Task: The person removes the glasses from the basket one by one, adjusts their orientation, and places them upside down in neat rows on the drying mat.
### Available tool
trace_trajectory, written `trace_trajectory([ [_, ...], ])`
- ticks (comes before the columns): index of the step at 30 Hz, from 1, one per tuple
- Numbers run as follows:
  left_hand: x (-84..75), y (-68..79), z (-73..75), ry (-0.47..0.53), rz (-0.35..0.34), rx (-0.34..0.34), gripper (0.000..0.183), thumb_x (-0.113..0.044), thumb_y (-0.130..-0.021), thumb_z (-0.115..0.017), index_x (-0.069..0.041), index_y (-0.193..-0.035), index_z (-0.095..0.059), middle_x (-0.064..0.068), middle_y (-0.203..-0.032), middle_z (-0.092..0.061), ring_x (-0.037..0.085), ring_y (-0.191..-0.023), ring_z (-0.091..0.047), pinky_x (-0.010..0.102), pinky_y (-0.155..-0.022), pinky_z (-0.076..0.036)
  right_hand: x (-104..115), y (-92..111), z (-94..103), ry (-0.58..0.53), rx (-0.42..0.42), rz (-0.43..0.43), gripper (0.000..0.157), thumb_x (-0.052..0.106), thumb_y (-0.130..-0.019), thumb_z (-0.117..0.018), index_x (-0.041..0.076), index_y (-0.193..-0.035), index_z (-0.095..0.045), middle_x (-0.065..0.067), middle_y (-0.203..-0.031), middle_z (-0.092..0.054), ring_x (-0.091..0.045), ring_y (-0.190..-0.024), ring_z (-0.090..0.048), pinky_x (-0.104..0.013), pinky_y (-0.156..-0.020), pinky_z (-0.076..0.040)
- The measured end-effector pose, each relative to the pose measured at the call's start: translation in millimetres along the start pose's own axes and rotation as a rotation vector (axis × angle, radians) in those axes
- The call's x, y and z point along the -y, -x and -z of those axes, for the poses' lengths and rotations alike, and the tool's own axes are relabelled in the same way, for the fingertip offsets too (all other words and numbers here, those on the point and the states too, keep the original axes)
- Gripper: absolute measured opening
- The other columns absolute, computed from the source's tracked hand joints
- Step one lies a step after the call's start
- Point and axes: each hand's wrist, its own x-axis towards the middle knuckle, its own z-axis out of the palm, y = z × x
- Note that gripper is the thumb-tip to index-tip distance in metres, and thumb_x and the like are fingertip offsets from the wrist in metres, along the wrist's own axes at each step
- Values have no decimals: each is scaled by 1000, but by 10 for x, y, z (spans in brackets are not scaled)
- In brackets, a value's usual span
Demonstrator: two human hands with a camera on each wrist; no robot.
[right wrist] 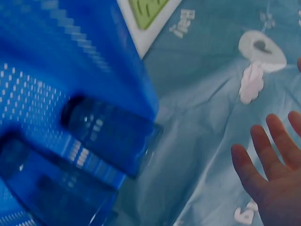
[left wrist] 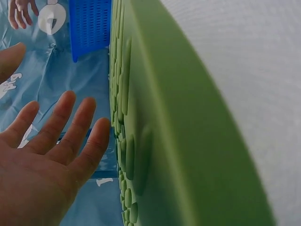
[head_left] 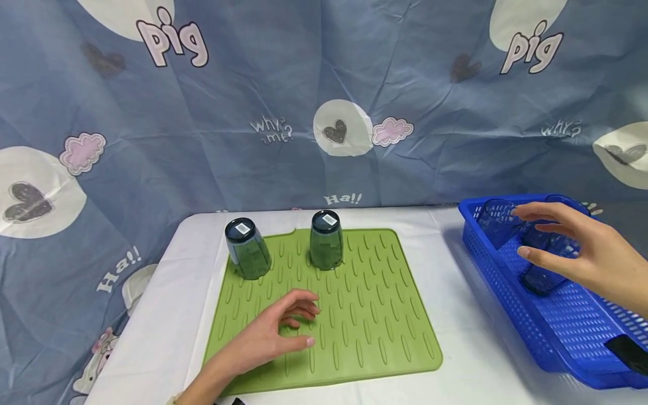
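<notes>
My left hand (head_left: 268, 332) hovers over the near part of a green ridged drying mat (head_left: 374, 304), its fingers loosely bent and nothing between them. Beyond it, two dark blue-green tinted glasses stand upside down on the mat: one glass (head_left: 249, 253) at the far left corner, another glass (head_left: 326, 242) right of it, each with a white label on its base. At the right, my right hand (head_left: 582, 247) is spread above a blue plastic basket (head_left: 513, 304), holding nothing. Blue glasses lie inside, partly hidden behind that hand; the right wrist view shows two, including one glass (right wrist: 113, 134).
A white cloth (head_left: 445, 292) covers the table around the mat and basket. Behind the table hangs a blue printed curtain (head_left: 283, 67), which also drops past the left edge. A black object (head_left: 628, 354) overlaps the basket's near right side.
</notes>
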Motion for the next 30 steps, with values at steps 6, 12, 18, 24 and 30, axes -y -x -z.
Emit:
trace_trajectory([
  [6, 22, -2, -16, -14, -1, 2, 56, -14, -88, -74, -15, -137, -48, 13, -128, -57, 33, -120, -52, 42, -100, -45, -243, -96, 38, -19, -6, 0, 63, 11, -80, -83, 18, -135, -55, 12, -129, -53, 11, -114, -44, 0, -89, -31],
  [12, 28, -6, -26, -21, 2, 0, 57, -15, -88, -75, -10, -138, -47, 12, -128, -57, 31, -120, -52, 41, -101, -45, -483, -133, 13, 36, -40, -104, 61, 20, -83, -81, 13, -136, -52, -3, -130, -53, -9, -117, -48, 3, -85, -26],
  [18, 16, -2, -21, -25, 7, 0, 58, -16, -88, -75, -9, -138, -47, 12, -128, -57, 29, -120, -52, 40, -102, -44, -728, -80, 5, 68, -45, -232, 64, 29, -89, -75, 8, -142, -45, -21, -136, -47, -48, -116, -44, -6, -95, -27],
  [24, 11, 4, -16, -35, 2, 0, 58, -15, -88, -75, -9, -138, -47, 12, -128, -57, 30, -119, -53, 38, -101, -45, -907, -33, -1, 45, -39, -285, 68, 30, -91, -72, 1, -144, -40, -30, -139, -42, -55, -118, -39, -65, -105, -29],
  [30, 9, 9, -13, -23, 22, 8, 59, -14, -88, -74, -11, -140, -46, 11, -130, -56, 30, -121, -52, 39, -100, -46, -1066, 22, -13, 39, -29, -328, 72, 31, -92, -71, -4, -144, -37, -35, -140, -39, -59, -119, -36, -73, -98, -26],
])
